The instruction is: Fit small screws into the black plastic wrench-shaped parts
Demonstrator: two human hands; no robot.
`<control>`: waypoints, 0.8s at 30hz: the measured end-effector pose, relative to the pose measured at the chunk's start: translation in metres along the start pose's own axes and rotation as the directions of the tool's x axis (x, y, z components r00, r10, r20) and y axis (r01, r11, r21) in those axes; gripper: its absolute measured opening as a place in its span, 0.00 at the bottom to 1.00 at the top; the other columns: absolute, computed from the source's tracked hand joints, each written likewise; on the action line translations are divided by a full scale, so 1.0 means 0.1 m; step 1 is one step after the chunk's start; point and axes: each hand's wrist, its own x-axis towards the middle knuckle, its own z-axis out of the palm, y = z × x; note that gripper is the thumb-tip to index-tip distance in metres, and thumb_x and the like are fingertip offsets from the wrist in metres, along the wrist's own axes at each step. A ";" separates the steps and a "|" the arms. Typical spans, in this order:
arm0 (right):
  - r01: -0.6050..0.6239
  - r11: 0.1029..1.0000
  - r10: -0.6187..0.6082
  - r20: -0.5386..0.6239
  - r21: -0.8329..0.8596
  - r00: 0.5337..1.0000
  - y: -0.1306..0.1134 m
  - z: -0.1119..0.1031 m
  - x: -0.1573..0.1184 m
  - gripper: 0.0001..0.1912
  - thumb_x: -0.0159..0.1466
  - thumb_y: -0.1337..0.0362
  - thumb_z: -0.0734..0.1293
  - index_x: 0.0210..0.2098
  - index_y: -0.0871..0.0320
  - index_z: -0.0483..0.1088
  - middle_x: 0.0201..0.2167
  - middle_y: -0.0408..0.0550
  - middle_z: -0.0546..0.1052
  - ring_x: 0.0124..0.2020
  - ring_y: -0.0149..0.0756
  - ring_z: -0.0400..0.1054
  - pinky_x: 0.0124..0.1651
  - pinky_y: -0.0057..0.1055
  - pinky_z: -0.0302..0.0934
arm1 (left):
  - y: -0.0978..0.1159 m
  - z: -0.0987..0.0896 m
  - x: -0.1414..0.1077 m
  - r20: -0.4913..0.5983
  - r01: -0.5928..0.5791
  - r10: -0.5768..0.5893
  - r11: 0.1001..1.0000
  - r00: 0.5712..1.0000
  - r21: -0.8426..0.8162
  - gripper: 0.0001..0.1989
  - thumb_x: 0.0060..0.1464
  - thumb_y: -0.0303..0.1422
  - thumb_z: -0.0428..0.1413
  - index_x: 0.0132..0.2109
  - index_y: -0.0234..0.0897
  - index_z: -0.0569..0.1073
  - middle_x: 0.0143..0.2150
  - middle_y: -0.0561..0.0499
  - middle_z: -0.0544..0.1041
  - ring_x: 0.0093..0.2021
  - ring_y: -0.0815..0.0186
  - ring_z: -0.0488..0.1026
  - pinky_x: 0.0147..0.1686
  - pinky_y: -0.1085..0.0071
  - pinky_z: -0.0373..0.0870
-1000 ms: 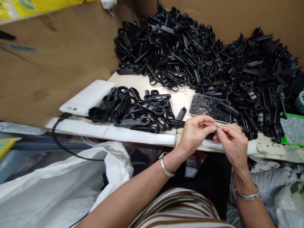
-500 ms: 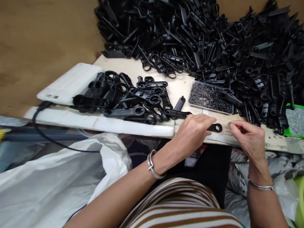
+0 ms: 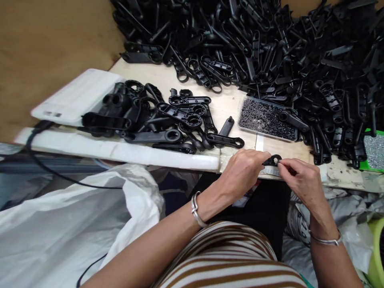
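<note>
My left hand [image 3: 244,170] is closed around a black plastic lever-like part [image 3: 273,160] at the table's front edge. The part's ringed end sticks out to the right, while my fingers cover the rest. Pinched together, the fingertips of my right hand [image 3: 300,180] meet the rim of that ringed end; whatever they hold is too small to make out. Behind my hands lies a clear plastic box [image 3: 267,119] of tiny dark pieces. A similar black part [image 3: 225,140] rests on the table just beyond my left hand.
Black plastic parts [image 3: 234,44] are heaped across the back and right. A smaller group [image 3: 156,116] lies to the left, near a white box-shaped device [image 3: 78,96] with a black cable [image 3: 60,172]. A green tray [image 3: 373,150] of small shiny pieces sits far right.
My right hand has moved left, from a gap beside the part to its ringed end. My left hand keeps its hold. The view has shifted slightly.
</note>
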 end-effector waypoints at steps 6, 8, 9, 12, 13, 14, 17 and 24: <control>-0.007 0.999 0.006 0.016 0.035 1.000 0.00 -0.01 0.05 0.08 0.63 0.70 0.64 0.30 0.58 0.73 0.26 0.45 0.78 0.25 0.32 0.72 0.31 0.27 0.64 | -0.01 0.00 0.01 -0.003 -0.002 0.002 1.000 1.000 0.008 0.09 0.51 0.20 0.57 0.39 0.36 0.74 0.36 0.49 0.80 0.39 0.61 0.78 0.40 0.69 0.72; -0.029 0.995 0.026 0.033 0.093 0.999 0.01 -0.01 0.06 0.07 0.62 0.69 0.64 0.30 0.58 0.74 0.24 0.43 0.77 0.23 0.31 0.70 0.30 0.26 0.64 | -0.01 0.00 0.01 -0.003 0.004 -0.004 1.000 1.000 0.001 0.09 0.51 0.20 0.57 0.39 0.36 0.75 0.35 0.49 0.80 0.39 0.61 0.78 0.40 0.69 0.73; -0.037 0.992 0.031 0.046 0.120 0.998 0.02 0.00 0.07 0.07 0.62 0.69 0.65 0.30 0.58 0.74 0.24 0.43 0.77 0.23 0.31 0.70 0.29 0.26 0.63 | -0.01 -0.01 0.01 -0.005 0.007 -0.007 1.000 1.000 -0.002 0.09 0.51 0.20 0.58 0.39 0.36 0.75 0.35 0.49 0.80 0.39 0.61 0.78 0.40 0.70 0.73; -0.032 0.986 0.015 0.097 0.166 0.995 0.05 -0.01 0.09 0.06 0.62 0.69 0.65 0.31 0.58 0.74 0.24 0.44 0.77 0.24 0.31 0.71 0.29 0.25 0.63 | -0.01 -0.01 0.01 -0.011 0.004 -0.004 1.000 1.000 -0.003 0.09 0.50 0.20 0.59 0.39 0.36 0.75 0.35 0.49 0.80 0.38 0.61 0.78 0.39 0.70 0.74; -0.025 0.984 0.003 0.125 0.175 0.992 0.07 -0.03 0.10 0.06 0.62 0.69 0.65 0.31 0.58 0.74 0.25 0.44 0.78 0.25 0.31 0.71 0.30 0.25 0.62 | -0.02 0.00 0.01 -0.014 -0.002 0.002 1.000 1.000 -0.003 0.09 0.50 0.21 0.59 0.39 0.36 0.75 0.34 0.49 0.80 0.37 0.61 0.78 0.39 0.70 0.74; -0.016 0.983 -0.013 0.158 0.185 0.987 0.08 -0.04 0.11 0.06 0.62 0.69 0.65 0.31 0.58 0.74 0.26 0.44 0.78 0.25 0.31 0.71 0.30 0.25 0.62 | -0.02 0.00 0.01 -0.019 -0.011 0.011 1.000 1.000 -0.003 0.09 0.50 0.21 0.59 0.38 0.36 0.75 0.34 0.49 0.80 0.37 0.62 0.78 0.38 0.70 0.73; 0.029 0.975 -0.092 0.284 0.218 0.954 0.15 -0.12 0.18 0.08 0.63 0.70 0.63 0.31 0.59 0.74 0.27 0.45 0.77 0.25 0.29 0.69 0.29 0.24 0.60 | -0.05 0.02 0.01 -0.034 -0.036 0.035 0.999 0.999 -0.012 0.08 0.50 0.20 0.58 0.37 0.36 0.75 0.32 0.50 0.80 0.35 0.63 0.78 0.36 0.72 0.73; 0.129 0.970 -0.219 0.514 0.205 0.829 0.24 -0.28 0.38 0.10 0.63 0.70 0.62 0.28 0.60 0.73 0.22 0.43 0.73 0.22 0.27 0.63 0.27 0.25 0.53 | -0.07 0.04 0.03 0.004 -0.031 0.031 0.996 1.000 -0.088 0.08 0.52 0.20 0.55 0.36 0.35 0.75 0.32 0.49 0.79 0.33 0.65 0.77 0.35 0.74 0.71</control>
